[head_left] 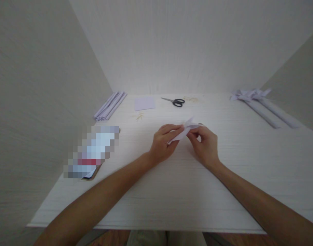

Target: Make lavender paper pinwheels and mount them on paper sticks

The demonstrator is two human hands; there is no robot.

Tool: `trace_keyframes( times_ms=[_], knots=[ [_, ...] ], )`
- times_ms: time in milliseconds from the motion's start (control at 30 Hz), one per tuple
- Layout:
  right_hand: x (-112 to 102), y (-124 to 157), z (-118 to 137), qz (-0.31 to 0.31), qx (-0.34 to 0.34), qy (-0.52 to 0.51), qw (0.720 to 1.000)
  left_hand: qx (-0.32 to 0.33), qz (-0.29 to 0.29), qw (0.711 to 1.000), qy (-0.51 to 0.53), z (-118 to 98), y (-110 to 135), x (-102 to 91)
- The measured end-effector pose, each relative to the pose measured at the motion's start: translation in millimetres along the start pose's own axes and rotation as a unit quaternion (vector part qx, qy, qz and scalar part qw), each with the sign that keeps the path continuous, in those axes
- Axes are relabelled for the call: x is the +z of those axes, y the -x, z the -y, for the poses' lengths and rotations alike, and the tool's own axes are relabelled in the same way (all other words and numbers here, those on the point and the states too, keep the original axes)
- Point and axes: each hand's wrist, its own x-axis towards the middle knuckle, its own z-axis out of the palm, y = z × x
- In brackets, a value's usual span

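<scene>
Above the middle of the white table, both of my hands hold a folded piece of pale lilac paper (183,132) with pointed flaps. My left hand (164,141) is closed on its left side, the fingers lying over the paper. On the other side, my right hand (205,143) pinches a flap between thumb and fingertips. The fingers cover part of the paper, so its full shape is hidden.
Scissors (175,102) with black handles lie at the back, beside a flat lilac paper stack (145,103). Rolled paper sticks (110,106) lie back left; two paper pinwheel-like pieces on sticks (264,107) lie right. Thin yellowish strands (139,117) and a phone (97,150) are nearby.
</scene>
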Motion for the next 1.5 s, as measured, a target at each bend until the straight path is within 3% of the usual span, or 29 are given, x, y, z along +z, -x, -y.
trace_keyframes(
  times_ms=[233,600,1067,1500],
  knots=[
    [0.7,1.7,-2.9,-0.043,0.007,-0.01,0.999,0.034,0.014,0.999,-0.002,-0.5,0.9,0.2],
    [0.0,1.1,0.8,0.026,0.009,-0.004,1.0,0.066,0.04,0.995,-0.057,0.3,0.3,-4.3],
    [-0.4,3.0,-3.9,0.045,0.01,-0.022,0.999,0.117,0.055,0.984,-0.122,0.5,2.6,-9.2],
    [2.7,2.9,-8.9,-0.038,0.021,-0.038,0.998,0.071,0.06,0.992,-0.082,0.4,4.1,-4.8]
  ],
)
